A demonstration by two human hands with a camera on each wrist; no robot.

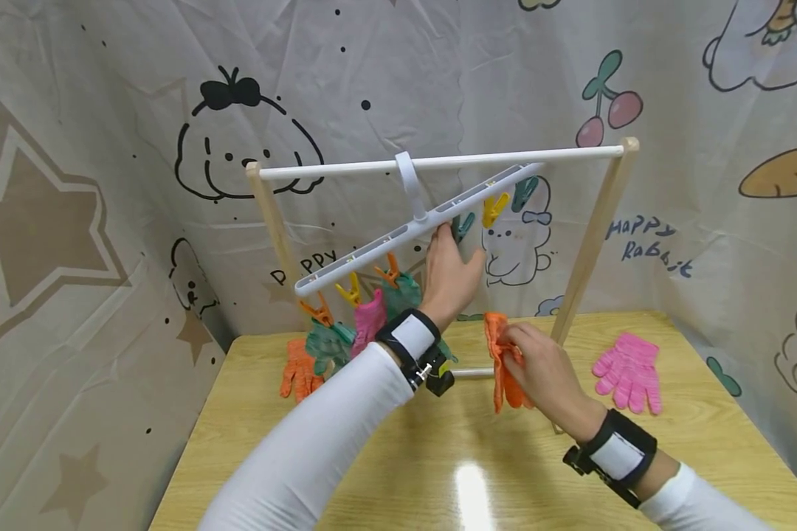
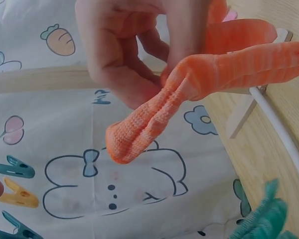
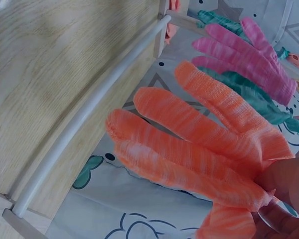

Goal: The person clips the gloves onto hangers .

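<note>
My right hand [image 1: 544, 365] pinches an orange knitted glove [image 3: 204, 144] near its cuff, and the glove's fingers point downward. My left hand [image 1: 453, 273] reaches up to the grey clip hanger [image 1: 372, 247], fingers fairly straight and thumb apart, beside a teal clothespin [image 1: 465, 225]. Its fingertips are partly hidden at the bar. A yellow clothespin [image 1: 494, 210] and another teal clothespin [image 1: 525, 193] hang farther right with nothing in them. From the hanger's lower left side hang a pink glove [image 1: 370, 318] and green gloves [image 1: 330, 346], held by orange and yellow clothespins.
The hanger hooks over the white rod [image 1: 518, 157] of a wooden stand [image 1: 587, 251] and tilts left end down. On the wooden table [image 1: 398, 457] lie a pink glove [image 1: 629, 372] at right and an orange glove [image 1: 299, 372] at left. A printed curtain [image 1: 385, 88] surrounds the table.
</note>
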